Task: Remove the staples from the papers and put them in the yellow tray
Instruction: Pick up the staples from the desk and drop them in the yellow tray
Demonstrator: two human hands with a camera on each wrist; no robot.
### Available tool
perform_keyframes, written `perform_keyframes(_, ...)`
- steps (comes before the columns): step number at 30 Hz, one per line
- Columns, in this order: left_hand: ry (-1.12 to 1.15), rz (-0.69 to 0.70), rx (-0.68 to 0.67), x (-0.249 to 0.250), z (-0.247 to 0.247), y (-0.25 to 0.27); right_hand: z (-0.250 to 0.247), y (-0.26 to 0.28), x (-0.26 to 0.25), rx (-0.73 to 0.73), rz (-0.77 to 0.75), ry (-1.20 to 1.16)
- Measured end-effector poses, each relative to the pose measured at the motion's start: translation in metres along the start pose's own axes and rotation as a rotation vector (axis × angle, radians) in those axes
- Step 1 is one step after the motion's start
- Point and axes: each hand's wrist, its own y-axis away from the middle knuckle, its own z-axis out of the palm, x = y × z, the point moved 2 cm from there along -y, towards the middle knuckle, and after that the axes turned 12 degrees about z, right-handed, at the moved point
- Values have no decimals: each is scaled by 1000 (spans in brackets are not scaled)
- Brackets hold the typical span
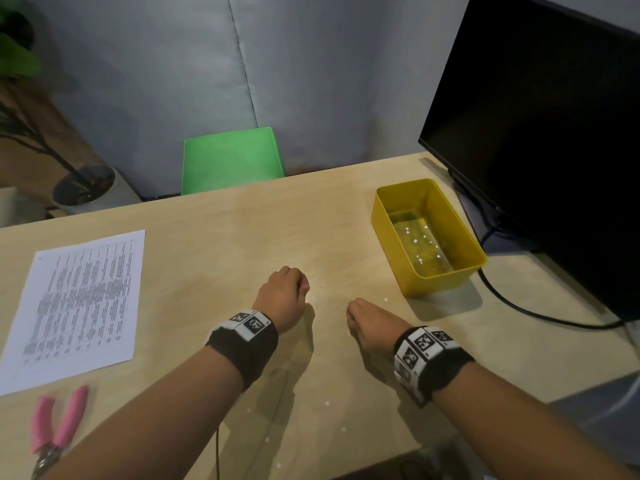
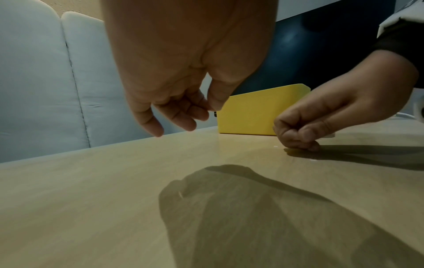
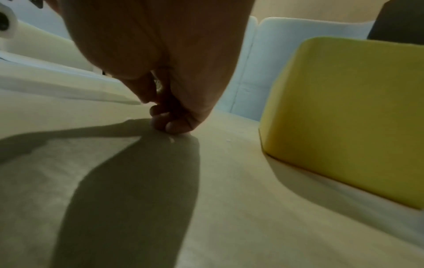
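the right hand [image 1: 369, 323] is down on the table [image 1: 225, 237], fingers curled tight, tips bunched against the wood as if picking at something tiny. a pale speck that may be a staple [image 3: 171, 139] lies just beside those fingertips in the right wrist view; whether anything is actually pinched between them i cannot tell. the tray [image 1: 382, 216] stands near that hand, further from the person and to its right, long axis running away from the person toward the monitor [image 1: 540, 133]. so the right hand is clearly the nearer one for any drop into it.

the left hand [image 1: 284, 292] hovers over the table, a bit left of the right hand, fingers loosely curled, thumb close to the forefinger. the left wrist view shows nothing held between them that i can make out.

inside the tray there are small bright glints on the bottom, likely staples already dropped in, though some could be reflections. a few more pale specks lie loose on the table near the arms.

the paper [image 1: 79, 299] lies flat at the far left, well apart from both hands, and the pink pliers [image 1: 57, 427] sit below it near the table's front edge, untouched. my guess is loose staples are being gathered off the table.
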Motion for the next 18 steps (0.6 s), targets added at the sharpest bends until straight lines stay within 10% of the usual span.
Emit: perform_keyframes(18,21,21,2,10,8,-11,-18,-13,42,280,191,-263)
